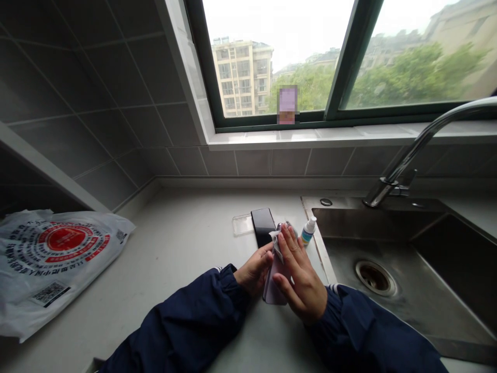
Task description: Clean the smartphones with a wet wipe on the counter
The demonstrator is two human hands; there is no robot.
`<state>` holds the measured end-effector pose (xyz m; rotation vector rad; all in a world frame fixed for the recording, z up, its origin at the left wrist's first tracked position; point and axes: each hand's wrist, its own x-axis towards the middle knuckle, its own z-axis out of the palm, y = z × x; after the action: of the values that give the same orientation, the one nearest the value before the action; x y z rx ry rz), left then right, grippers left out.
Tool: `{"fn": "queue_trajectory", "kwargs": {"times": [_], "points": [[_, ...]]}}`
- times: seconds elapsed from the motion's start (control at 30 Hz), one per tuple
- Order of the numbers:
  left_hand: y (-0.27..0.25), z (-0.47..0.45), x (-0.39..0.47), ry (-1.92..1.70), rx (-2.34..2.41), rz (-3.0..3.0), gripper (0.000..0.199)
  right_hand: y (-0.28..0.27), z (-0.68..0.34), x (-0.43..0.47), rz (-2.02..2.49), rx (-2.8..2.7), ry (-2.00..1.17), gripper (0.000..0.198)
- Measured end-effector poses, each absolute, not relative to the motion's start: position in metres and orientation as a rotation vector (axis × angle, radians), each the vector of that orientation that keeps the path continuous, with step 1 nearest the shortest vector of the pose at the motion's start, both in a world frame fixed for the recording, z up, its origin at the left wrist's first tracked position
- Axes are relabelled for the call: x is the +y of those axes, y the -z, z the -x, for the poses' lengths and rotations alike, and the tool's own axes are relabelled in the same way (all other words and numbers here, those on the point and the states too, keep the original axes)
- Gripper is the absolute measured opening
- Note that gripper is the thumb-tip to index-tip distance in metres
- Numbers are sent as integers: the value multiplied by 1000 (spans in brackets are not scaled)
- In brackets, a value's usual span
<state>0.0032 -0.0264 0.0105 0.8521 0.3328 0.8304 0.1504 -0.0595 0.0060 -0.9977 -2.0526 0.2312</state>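
Note:
My left hand [254,269] grips a lilac smartphone [275,285] by its left edge, the phone tilted over the counter. My right hand [301,274] lies across the phone's upper part, its fingers extended and pressing a crumpled white tissue [277,243] against the surface. Part of the tissue is hidden under those fingers. Just beyond, a black smartphone [263,224] rests on the counter, partly covered by my hands. A clear phone case [242,225] lies at its left side. To the right of my fingers stands a small white spray bottle [309,230] with a blue and yellow label.
A steel sink [322,259] with a chrome faucet [399,155] is on the right, its drain [376,277] uncovered. A white plastic bag [58,259] with red print sits on the counter [186,233] at left. A window is at the back.

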Motion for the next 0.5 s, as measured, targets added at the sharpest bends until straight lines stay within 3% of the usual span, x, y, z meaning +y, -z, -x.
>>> {"fn": "queue_trajectory", "kwargs": {"times": [0.5], "points": [[-14, -3, -29, -836, 344, -823, 73, -4, -149, -61, 1015, -2094, -233, 66]]}}
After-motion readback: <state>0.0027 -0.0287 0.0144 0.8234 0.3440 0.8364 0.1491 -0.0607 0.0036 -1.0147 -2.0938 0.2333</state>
